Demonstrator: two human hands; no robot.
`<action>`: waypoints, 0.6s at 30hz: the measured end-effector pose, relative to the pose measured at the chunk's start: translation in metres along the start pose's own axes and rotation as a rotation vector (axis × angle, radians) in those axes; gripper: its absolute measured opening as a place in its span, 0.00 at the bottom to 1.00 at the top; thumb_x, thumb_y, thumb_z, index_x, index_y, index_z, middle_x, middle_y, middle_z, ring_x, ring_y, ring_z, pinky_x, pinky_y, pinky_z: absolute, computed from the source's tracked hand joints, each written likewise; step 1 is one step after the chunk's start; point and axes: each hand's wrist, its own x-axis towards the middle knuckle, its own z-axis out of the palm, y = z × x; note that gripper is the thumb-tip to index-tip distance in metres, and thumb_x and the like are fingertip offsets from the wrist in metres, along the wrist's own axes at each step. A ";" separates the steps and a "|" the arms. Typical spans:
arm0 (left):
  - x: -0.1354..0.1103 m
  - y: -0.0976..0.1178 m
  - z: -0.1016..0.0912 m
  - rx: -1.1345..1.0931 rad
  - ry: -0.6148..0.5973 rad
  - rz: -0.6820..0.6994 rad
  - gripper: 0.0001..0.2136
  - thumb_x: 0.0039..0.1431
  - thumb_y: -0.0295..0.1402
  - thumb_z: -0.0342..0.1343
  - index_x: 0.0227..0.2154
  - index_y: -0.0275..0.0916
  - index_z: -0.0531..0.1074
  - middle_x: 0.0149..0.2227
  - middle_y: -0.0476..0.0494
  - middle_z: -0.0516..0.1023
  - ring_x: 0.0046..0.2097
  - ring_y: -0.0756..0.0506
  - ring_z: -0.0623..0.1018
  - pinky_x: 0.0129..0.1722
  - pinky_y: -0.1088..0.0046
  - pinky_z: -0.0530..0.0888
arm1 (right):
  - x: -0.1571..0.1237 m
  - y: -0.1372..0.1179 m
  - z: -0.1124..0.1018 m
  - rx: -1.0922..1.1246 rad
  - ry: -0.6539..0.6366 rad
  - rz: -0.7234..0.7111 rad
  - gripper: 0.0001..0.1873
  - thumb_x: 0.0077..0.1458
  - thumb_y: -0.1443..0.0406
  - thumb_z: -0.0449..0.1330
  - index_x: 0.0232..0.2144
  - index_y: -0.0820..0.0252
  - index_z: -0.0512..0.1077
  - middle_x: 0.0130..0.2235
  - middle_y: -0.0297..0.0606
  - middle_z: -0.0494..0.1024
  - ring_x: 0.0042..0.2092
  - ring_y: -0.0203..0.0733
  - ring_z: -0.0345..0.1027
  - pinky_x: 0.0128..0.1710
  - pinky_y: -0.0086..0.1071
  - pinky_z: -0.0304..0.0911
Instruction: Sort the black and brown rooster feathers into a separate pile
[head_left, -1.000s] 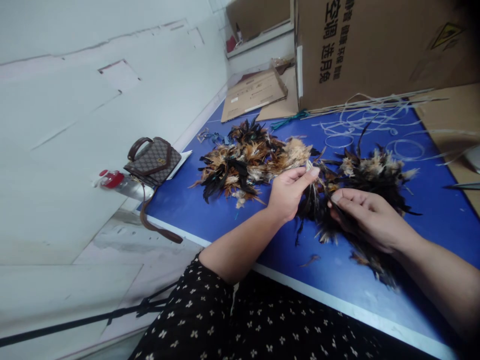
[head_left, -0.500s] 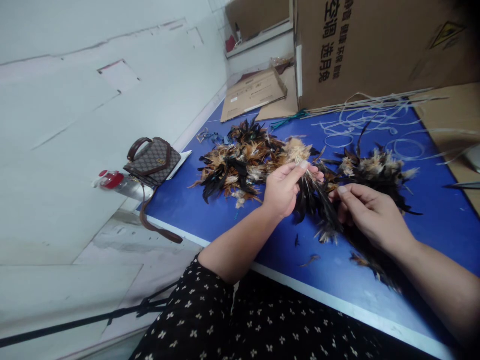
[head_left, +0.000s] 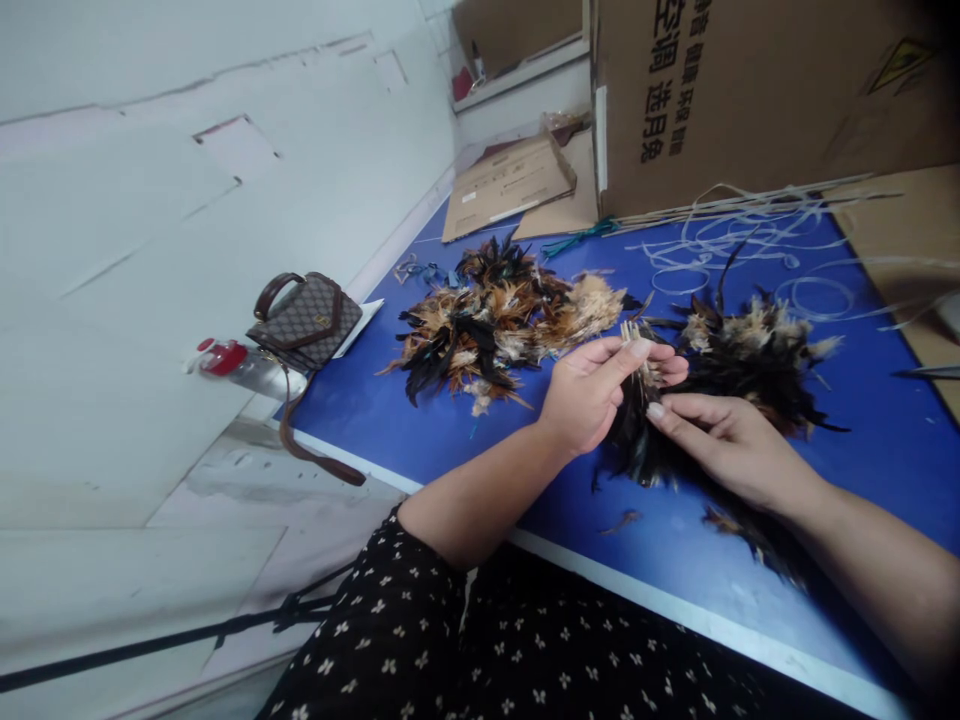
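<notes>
The left hand [head_left: 589,395] is curling its fingers around a bunch of feathers [head_left: 637,420] while the right hand [head_left: 724,445] is pinching the same bunch, over the blue table [head_left: 420,420].

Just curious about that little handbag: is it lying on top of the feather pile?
No, the handbag stands at the left edge of the blue table, apart from the feather pile.
</notes>
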 end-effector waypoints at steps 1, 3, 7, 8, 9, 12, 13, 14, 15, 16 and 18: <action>0.000 0.000 0.000 -0.008 -0.008 0.002 0.15 0.64 0.44 0.75 0.39 0.35 0.84 0.40 0.40 0.88 0.48 0.40 0.89 0.60 0.56 0.83 | 0.000 0.001 0.000 0.009 -0.024 0.004 0.43 0.64 0.28 0.64 0.27 0.61 0.72 0.28 0.32 0.62 0.31 0.37 0.53 0.29 0.29 0.53; 0.001 -0.002 -0.002 -0.023 0.004 0.005 0.15 0.62 0.43 0.76 0.39 0.35 0.84 0.41 0.41 0.88 0.45 0.42 0.89 0.57 0.57 0.83 | 0.000 0.003 -0.001 0.031 -0.060 0.014 0.42 0.64 0.28 0.64 0.26 0.60 0.69 0.28 0.31 0.59 0.31 0.35 0.50 0.28 0.29 0.50; 0.003 -0.005 -0.005 -0.024 0.065 -0.038 0.17 0.58 0.42 0.78 0.40 0.36 0.83 0.39 0.43 0.87 0.40 0.44 0.88 0.53 0.58 0.83 | -0.001 0.009 -0.001 0.051 -0.078 0.010 0.41 0.64 0.29 0.65 0.26 0.60 0.69 0.28 0.31 0.59 0.31 0.36 0.51 0.28 0.29 0.50; 0.003 -0.005 -0.005 -0.021 0.076 -0.045 0.17 0.58 0.42 0.78 0.40 0.35 0.82 0.38 0.44 0.87 0.39 0.44 0.88 0.52 0.60 0.83 | -0.001 0.010 -0.001 0.050 -0.076 0.007 0.41 0.65 0.29 0.65 0.27 0.59 0.70 0.28 0.32 0.61 0.30 0.36 0.51 0.28 0.29 0.51; 0.004 -0.005 -0.005 -0.016 0.088 -0.048 0.17 0.57 0.42 0.79 0.39 0.35 0.82 0.37 0.44 0.86 0.39 0.44 0.87 0.50 0.61 0.82 | -0.002 0.010 0.000 0.044 -0.064 0.000 0.40 0.66 0.30 0.64 0.27 0.59 0.71 0.28 0.32 0.63 0.30 0.36 0.53 0.28 0.29 0.52; 0.005 -0.003 -0.003 0.014 0.139 -0.038 0.17 0.56 0.42 0.79 0.37 0.34 0.82 0.36 0.43 0.86 0.38 0.45 0.87 0.48 0.66 0.80 | -0.002 0.005 0.002 0.000 0.030 -0.044 0.36 0.68 0.32 0.63 0.31 0.58 0.75 0.30 0.35 0.71 0.31 0.38 0.60 0.30 0.30 0.59; 0.005 -0.003 -0.003 0.029 0.148 -0.034 0.17 0.56 0.42 0.79 0.36 0.34 0.82 0.36 0.43 0.86 0.39 0.45 0.87 0.47 0.67 0.80 | -0.001 0.003 0.003 -0.007 0.068 -0.065 0.35 0.68 0.33 0.64 0.33 0.57 0.77 0.32 0.35 0.75 0.32 0.39 0.63 0.32 0.31 0.61; 0.006 -0.003 -0.003 0.044 0.150 -0.031 0.18 0.55 0.43 0.80 0.36 0.34 0.82 0.36 0.42 0.87 0.40 0.45 0.88 0.46 0.68 0.79 | -0.001 0.001 0.004 -0.009 0.101 -0.082 0.33 0.68 0.34 0.66 0.35 0.57 0.78 0.34 0.36 0.77 0.34 0.40 0.65 0.34 0.31 0.63; 0.006 -0.003 -0.003 0.056 0.145 -0.028 0.19 0.54 0.44 0.80 0.35 0.34 0.82 0.35 0.42 0.87 0.40 0.44 0.88 0.45 0.69 0.79 | -0.001 0.000 0.004 -0.010 0.128 -0.097 0.31 0.67 0.35 0.67 0.36 0.57 0.79 0.35 0.36 0.78 0.35 0.40 0.67 0.35 0.31 0.65; 0.006 -0.003 -0.004 0.066 0.134 -0.023 0.20 0.53 0.45 0.80 0.35 0.34 0.82 0.35 0.41 0.87 0.40 0.44 0.88 0.44 0.69 0.79 | 0.000 -0.001 0.005 -0.015 0.148 -0.107 0.30 0.67 0.36 0.68 0.37 0.56 0.79 0.34 0.36 0.78 0.35 0.41 0.67 0.36 0.32 0.65; 0.007 -0.004 -0.006 0.080 0.112 -0.008 0.21 0.52 0.47 0.80 0.35 0.35 0.83 0.34 0.42 0.86 0.39 0.45 0.87 0.43 0.70 0.79 | 0.000 0.000 0.005 -0.042 0.178 -0.126 0.28 0.67 0.38 0.69 0.36 0.56 0.78 0.33 0.35 0.77 0.34 0.40 0.68 0.36 0.32 0.66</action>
